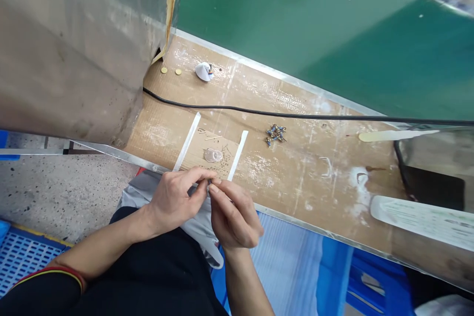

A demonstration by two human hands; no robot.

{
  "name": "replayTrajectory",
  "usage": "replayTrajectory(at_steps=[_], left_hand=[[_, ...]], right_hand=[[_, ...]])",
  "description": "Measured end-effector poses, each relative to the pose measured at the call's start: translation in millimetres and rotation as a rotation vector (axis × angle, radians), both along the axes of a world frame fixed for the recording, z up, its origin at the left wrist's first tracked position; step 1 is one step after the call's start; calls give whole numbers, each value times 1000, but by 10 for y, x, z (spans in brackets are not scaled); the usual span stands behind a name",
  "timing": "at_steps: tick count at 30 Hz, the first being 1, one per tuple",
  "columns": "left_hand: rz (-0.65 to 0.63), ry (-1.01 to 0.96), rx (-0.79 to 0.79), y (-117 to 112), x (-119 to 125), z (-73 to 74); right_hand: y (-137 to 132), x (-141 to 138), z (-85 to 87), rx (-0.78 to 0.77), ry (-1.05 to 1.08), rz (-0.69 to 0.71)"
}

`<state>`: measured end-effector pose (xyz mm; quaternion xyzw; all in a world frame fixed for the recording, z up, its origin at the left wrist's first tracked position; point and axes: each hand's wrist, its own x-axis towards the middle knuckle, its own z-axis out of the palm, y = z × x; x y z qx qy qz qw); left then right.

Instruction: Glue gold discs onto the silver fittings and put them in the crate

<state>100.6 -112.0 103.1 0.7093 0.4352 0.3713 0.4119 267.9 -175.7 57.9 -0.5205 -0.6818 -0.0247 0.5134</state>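
Pinching some tiny piece [209, 185] too small to make out, left hand [174, 202] and right hand [234, 219] nearly closed, fingertips meeting above a grey cloth [198, 224]; clear round disc [214, 155] lying between white tape strips [187, 140] on cardboard [307, 192], apart from both hands; blue-beaded metal hooks [275, 134] heaped further right.

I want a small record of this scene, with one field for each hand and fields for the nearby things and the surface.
left hand: pinches a tiny item, too small to identify
right hand: fingertips meet the same item
below hands: grey cloth
nearest on surface: clear round piece between two white tape strips
farther: cluster of small blue-and-gold parts; black cable
surface: cardboard-covered bench
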Motion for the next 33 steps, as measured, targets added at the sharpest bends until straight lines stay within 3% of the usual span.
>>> replayTrajectory(at_steps=[5,8,13,22,25,28,33], left_hand=[[-33,44,103,-11,-22,-46],[-54,72,166,-20,-6,-51],[-71,114,189,-34,16,-31],[-109,102,129,-86,58,25],[-111,72,13,-93,82,25],[-112,2,-243,-85,105,10],[-100,-175,-594,-118,161,-28]], right_hand=[[12,21,155,-260,302,-64],[56,22,220,-417,460,-27],[89,40,216,-445,563,93],[3,99,233,-472,580,126],[-21,125,222,-495,599,128],[-57,145,167,-481,626,110],[-138,149,85,-310,593,116]])
